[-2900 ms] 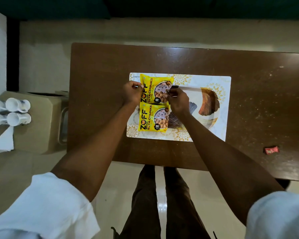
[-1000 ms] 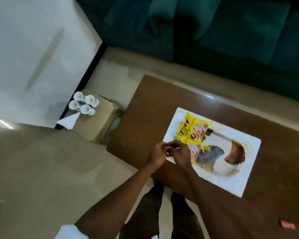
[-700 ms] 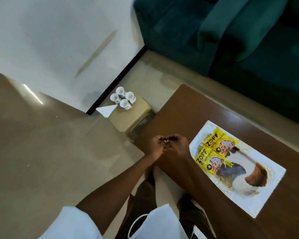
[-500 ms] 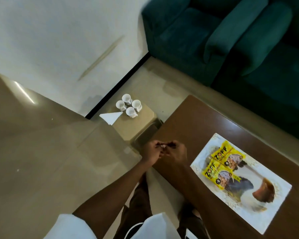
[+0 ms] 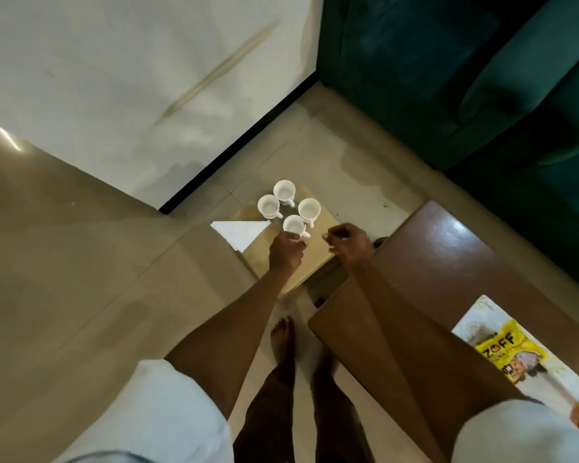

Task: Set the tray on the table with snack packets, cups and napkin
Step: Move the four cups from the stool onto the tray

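Note:
Several white cups [image 5: 284, 208] stand in a cluster on a low beige stool [image 5: 310, 262] left of the table. My left hand [image 5: 285, 251] reaches the nearest cup [image 5: 294, 224], its fingers curled against the cup's near side by the handle. My right hand [image 5: 347, 241] hovers just right of the cups with loosely bent fingers and nothing in it. A white folded napkin [image 5: 240, 232] lies on the stool's left corner. At the right edge, the patterned tray [image 5: 474, 317] sits on the brown table [image 5: 432, 262] with a yellow snack packet [image 5: 510, 349] on it.
A dark green sofa [image 5: 465, 78] fills the far right. A white wall with a black skirting strip [image 5: 238, 145] runs behind the stool. My bare feet [image 5: 283, 339] stand on the beige tiled floor between the stool and the table's corner.
My view has swung left from the tray to the stool. Both hands left the packets, came together, then parted and reached to the cups; my left hand now touches the nearest cup.

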The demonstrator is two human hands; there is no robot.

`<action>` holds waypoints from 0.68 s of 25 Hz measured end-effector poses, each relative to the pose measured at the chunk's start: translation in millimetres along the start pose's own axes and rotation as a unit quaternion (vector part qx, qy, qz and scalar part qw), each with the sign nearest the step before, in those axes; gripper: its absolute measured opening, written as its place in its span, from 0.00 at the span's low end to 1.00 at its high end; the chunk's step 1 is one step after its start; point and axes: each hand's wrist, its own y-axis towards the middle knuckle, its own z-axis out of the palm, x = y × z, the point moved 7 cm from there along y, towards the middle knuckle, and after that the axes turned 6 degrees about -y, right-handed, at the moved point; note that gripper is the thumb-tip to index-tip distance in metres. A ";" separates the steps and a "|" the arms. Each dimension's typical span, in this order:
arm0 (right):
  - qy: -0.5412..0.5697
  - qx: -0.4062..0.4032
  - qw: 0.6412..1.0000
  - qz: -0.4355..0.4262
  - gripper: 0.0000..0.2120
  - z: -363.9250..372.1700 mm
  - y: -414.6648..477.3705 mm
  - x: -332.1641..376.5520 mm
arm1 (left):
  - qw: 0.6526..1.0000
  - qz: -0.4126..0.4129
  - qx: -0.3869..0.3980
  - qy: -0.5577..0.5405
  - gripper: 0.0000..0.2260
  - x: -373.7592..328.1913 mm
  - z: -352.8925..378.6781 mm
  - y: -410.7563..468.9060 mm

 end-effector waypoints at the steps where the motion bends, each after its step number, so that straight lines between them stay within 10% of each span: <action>1: -0.018 -0.007 1.000 -0.008 0.17 5.8 16.9 4.2 | 0.999 0.019 -0.016 0.039 0.19 -1.8 -1.6 14.3; 7: -0.181 0.003 0.981 -0.070 0.36 33.2 94.6 8.0 | 0.964 0.085 -0.100 0.233 0.41 9.8 -3.4 80.2; 17: -0.412 0.102 0.883 -0.199 0.48 82.4 142.5 19.7 | 0.950 0.131 -0.120 0.258 0.42 11.3 20.4 104.1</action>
